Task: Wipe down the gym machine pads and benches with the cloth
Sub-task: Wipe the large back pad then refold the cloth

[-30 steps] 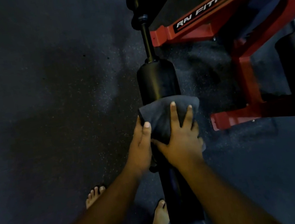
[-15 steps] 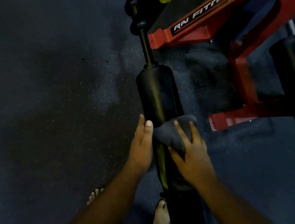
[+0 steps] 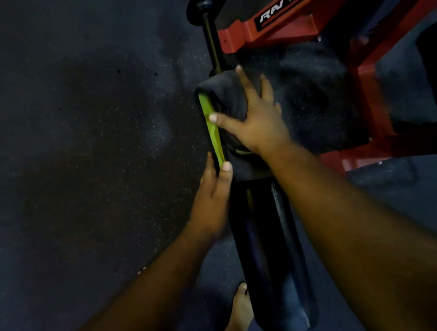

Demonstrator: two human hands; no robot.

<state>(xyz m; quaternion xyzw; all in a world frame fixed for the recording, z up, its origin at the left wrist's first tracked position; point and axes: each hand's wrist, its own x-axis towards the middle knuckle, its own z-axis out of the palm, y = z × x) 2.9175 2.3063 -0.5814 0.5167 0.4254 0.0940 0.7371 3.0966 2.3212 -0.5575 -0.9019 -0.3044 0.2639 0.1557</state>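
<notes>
**Dark cloth wrapped over the far end of a roller pad**

Dark cloth (image 3: 230, 99), with a yellow-green edge showing on its left side, covers the far end of a long black roller pad (image 3: 269, 256) that runs from near to far in the middle of the scene. The right hand (image 3: 256, 123) lies on top of the cloth, fingers spread and curved over it, pressing it onto the pad. The left hand (image 3: 212, 200) rests against the pad's left side, just nearer than the cloth, fingers straight, thumb tip touching the green edge. A black metal rod (image 3: 212, 42) continues from the pad's far end. A red machine frame (image 3: 289, 20) with white lettering stands to the right. One bare foot (image 3: 237, 328) stands on the dark speckled floor (image 3: 70, 158) beside the pad's near end.
</notes>
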